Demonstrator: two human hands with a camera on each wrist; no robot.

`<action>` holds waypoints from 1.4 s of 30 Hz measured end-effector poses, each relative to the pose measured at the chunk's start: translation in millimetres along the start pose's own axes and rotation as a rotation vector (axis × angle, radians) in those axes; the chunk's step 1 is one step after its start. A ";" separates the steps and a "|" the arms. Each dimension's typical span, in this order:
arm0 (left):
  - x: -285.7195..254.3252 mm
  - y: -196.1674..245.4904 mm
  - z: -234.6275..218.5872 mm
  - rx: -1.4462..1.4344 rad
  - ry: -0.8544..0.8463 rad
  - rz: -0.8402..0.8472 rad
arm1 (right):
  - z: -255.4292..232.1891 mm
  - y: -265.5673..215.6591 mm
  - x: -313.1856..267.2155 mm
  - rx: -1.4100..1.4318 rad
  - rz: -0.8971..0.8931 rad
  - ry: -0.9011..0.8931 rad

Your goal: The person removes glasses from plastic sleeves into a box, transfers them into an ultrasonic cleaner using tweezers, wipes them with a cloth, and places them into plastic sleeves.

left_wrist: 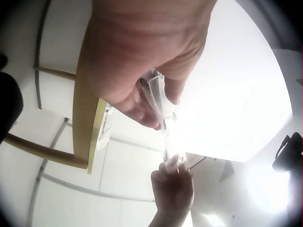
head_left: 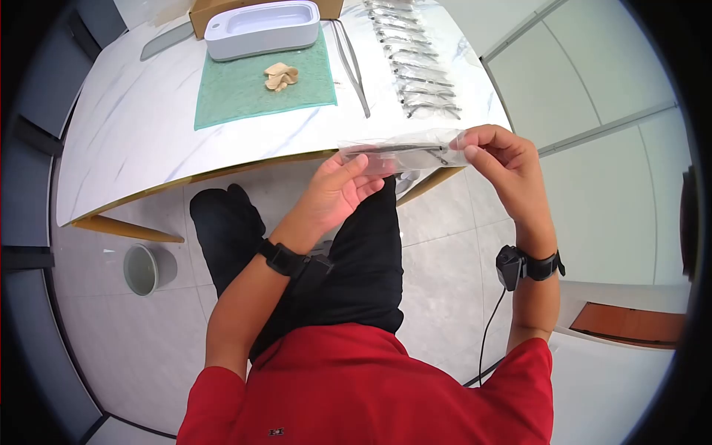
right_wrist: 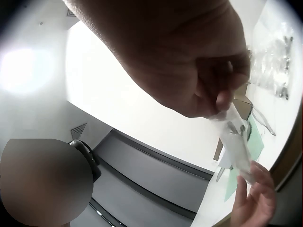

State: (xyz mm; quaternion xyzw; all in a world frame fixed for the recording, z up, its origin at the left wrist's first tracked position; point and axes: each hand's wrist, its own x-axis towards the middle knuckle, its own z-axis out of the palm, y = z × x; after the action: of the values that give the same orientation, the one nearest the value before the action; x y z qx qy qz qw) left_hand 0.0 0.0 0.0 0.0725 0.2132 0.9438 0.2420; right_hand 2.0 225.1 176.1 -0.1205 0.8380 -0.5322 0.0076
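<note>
White with grey veining, the tabletop (head_left: 133, 126) curves to a gold-coloured near edge, with pale cabinets (head_left: 593, 163) along the right side of the room. Between the person's two hands a clear plastic sleeve (head_left: 400, 157) is stretched out in the air, overlapping that near edge in the head view, with dark-framed glasses (head_left: 442, 150) inside it. The left hand (head_left: 337, 189) pinches one end, thumb on one face and fingers behind; the right hand (head_left: 508, 163) pinches the opposite end between thumb and fingertips. Each wrist wears a black strap with a small camera. Just beyond the sleeve, toward the right of the table, a row of similar bagged glasses (head_left: 421, 74) runs away from the person, the packets lying close together. Left of that row lies a narrow grey loop (head_left: 351, 70), then a green cloth (head_left: 237, 100) bearing a crumpled beige cloth (head_left: 281, 76) and, toward its far edge, a white tub-shaped device (head_left: 259, 46). Behind the device sits a cardboard box (head_left: 199, 18), and a flat grey piece (head_left: 166, 41) lies to its left. Below, a round bin (head_left: 140, 269) stands on the tiled floor (head_left: 133, 334) near a gold-coloured table leg (head_left: 126, 226).
</note>
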 end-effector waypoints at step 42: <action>-118.1 334.2 -41.1 0.811 0.766 0.358 | 79.0 -27.4 128.8 0.308 0.178 -0.225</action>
State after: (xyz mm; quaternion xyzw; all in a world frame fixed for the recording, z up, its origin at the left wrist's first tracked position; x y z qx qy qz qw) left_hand -49.1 -337.3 105.3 -0.1523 0.6141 0.7718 -0.0627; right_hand -106.6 116.6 181.2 -0.1023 0.7479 -0.6344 0.1665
